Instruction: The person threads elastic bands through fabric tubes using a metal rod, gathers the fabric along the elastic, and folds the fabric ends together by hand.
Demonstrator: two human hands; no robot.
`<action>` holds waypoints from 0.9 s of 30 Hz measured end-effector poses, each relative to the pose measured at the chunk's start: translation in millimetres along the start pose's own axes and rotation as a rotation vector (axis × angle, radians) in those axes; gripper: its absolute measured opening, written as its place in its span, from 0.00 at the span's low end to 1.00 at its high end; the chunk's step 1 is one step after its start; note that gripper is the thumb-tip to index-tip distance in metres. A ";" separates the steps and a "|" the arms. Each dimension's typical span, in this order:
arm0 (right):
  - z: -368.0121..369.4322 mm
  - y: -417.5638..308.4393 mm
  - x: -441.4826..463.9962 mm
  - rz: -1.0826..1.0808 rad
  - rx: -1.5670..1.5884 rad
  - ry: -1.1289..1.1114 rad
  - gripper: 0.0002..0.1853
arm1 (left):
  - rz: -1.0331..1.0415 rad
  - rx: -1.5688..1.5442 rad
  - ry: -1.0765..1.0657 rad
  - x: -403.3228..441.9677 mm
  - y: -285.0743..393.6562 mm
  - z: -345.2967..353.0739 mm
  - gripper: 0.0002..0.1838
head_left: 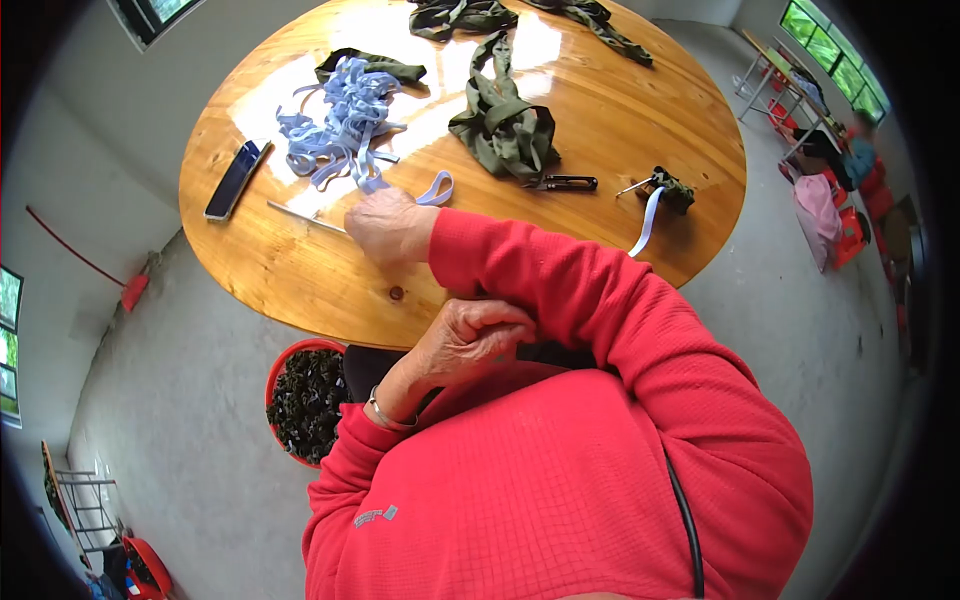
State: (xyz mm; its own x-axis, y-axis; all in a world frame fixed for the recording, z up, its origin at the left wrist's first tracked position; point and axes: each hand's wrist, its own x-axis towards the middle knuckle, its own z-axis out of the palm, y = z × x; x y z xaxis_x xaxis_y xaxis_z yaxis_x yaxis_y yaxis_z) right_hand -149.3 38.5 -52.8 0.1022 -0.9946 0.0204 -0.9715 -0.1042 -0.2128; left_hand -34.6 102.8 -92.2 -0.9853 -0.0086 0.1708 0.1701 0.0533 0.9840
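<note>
My right hand [388, 226] reaches across to the left over the table, fingers curled and slightly blurred. A light-blue flat band [345, 120] lies in a tangled heap, and one strand runs to this hand, with a loop showing beside the wrist. A thin metal rod [305, 217] ends at my curled fingers; whether they grip the rod or the band is hidden. Below the right forearm, my left hand [475, 338] is closed at the table's near edge. Its inner fingers are out of sight, so anything in it cannot be made out.
Dark-green fabric pieces [505, 125] lie on the round wooden table [300, 290]. A black-handled tool [568, 183], a small dark-green bundle [675, 190] with a blue strip, and a dark-blue phone-like object [236, 180] are there too. A red basin [272, 385] of dark pieces stands below.
</note>
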 end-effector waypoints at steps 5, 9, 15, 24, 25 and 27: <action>-25.0 51.4 -74.1 0.017 0.612 -0.065 0.10 | -0.019 -0.042 0.037 -4.6 2.7 -4.4 0.05; -56.4 88.5 -171.3 0.150 1.283 0.103 0.07 | -0.136 0.019 -0.101 1.5 23.7 -26.0 0.06; -33.0 128.4 -216.0 0.040 1.765 0.350 0.11 | -0.025 0.958 0.117 111.3 36.1 -82.9 0.11; -27.1 139.0 -217.4 0.176 1.811 0.529 0.06 | 0.138 1.021 0.317 239.4 12.9 -106.9 0.07; -25.0 138.9 -217.9 0.191 1.817 0.544 0.07 | 0.295 0.906 0.357 233.8 26.0 -109.9 0.07; -26.3 139.2 -218.3 0.133 1.890 0.549 0.07 | 0.420 0.519 0.370 212.2 84.0 -116.0 0.08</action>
State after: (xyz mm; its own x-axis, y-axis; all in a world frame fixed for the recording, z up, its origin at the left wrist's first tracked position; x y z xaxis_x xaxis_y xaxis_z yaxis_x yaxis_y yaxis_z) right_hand -312.4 241.1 -61.2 -0.3654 -0.9266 0.0886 0.5010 -0.2760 -0.8203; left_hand -227.3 -10.3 32.6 -0.7541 -0.2129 0.6213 0.4093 0.5876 0.6980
